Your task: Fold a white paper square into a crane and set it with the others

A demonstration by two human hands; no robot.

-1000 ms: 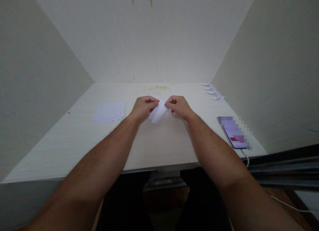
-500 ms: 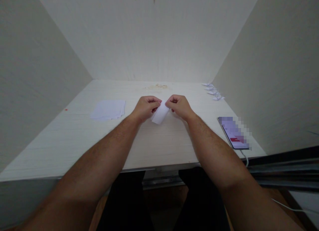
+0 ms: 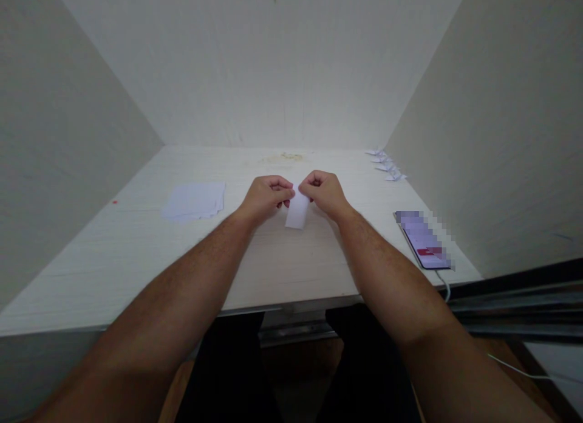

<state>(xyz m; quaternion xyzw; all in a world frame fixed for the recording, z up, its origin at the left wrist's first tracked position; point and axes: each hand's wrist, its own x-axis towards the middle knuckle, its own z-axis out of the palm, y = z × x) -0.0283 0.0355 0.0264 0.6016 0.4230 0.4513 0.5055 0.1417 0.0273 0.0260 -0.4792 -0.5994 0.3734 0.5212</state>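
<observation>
A narrow white strip of paper (image 3: 297,211) hangs between my two hands, above the middle of the white table (image 3: 282,265). Its lower end points toward me, tilted slightly to the left. My left hand (image 3: 273,195) pinches the upper left edge between thumb and fingers. At the upper right edge, my right hand (image 3: 321,191) holds the same strip in a similar pinch. The fingertips of both hands are close together, and the top of the paper is partly hidden by them.
A stack of white paper sheets (image 3: 194,200) lies on the left. Several small folded paper pieces (image 3: 386,166) form a row at the back right. A phone (image 3: 421,239) with a white cable (image 3: 444,284) lies on the right. Walls rise at the back and both sides.
The lower end of the paper strip has swung to the right, so the strip hangs straighter. Both hands keep their pinch on it. The whole view has shifted slightly.
</observation>
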